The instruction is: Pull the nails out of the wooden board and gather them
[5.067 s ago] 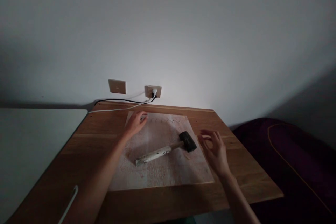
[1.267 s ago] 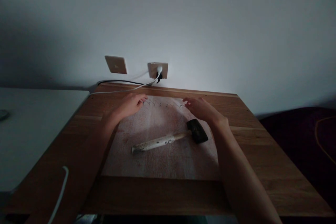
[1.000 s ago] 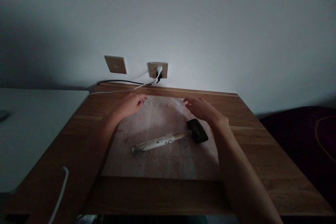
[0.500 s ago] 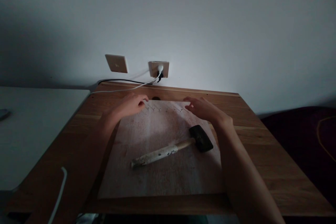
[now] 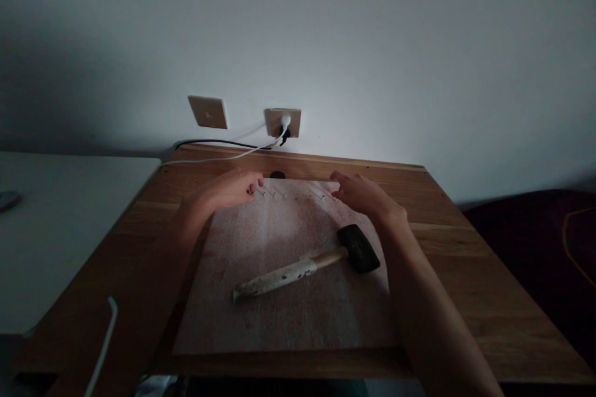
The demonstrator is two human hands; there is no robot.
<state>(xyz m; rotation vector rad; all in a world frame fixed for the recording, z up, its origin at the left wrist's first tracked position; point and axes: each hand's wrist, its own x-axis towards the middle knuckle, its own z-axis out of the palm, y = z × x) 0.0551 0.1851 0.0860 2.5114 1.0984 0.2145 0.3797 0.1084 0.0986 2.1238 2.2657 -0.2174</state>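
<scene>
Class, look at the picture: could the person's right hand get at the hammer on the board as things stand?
Probably yes. The right hand rests at the board's far edge, and the hammer lies uncovered just beside its wrist.
</scene>
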